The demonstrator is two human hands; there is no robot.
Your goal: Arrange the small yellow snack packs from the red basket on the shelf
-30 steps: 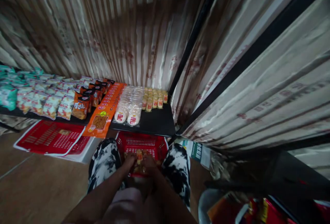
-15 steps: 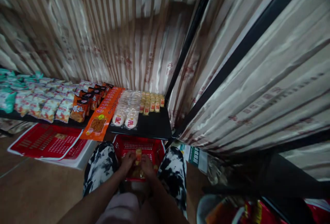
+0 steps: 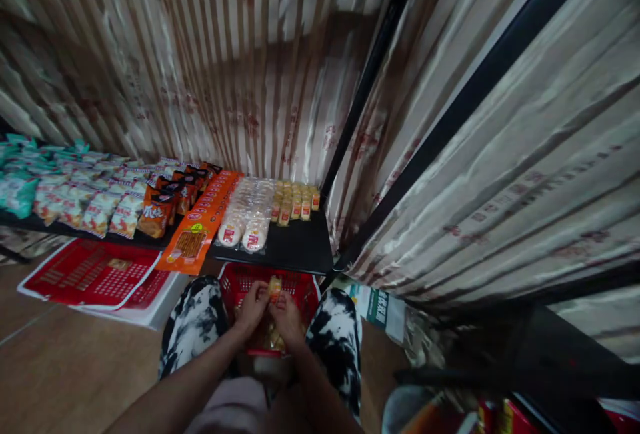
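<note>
1. A packet (image 3: 275, 287) is being grasped between the fingertips of the left hand (image 3: 253, 307) and the right hand (image 3: 287, 315); how firmly it is being pinched cannot be told.
2. The packet is being held over the basket (image 3: 304, 287); compared with the frames of a second and half a second ago, it is being brought nearer the far rim, towards the shelf (image 3: 303, 245).
3. Both hands are being lifted along with it; a second ago they were being kept lower in the basket.
4. More packets (image 3: 274, 339) are being held in the basket, partly being covered by the hands.
5. On the shelf, rows of similar packets (image 3: 297, 205) are being left unchanged; beside them, white packs (image 3: 241, 233) and an orange bag (image 3: 193, 237) are likewise being left in place.
</note>
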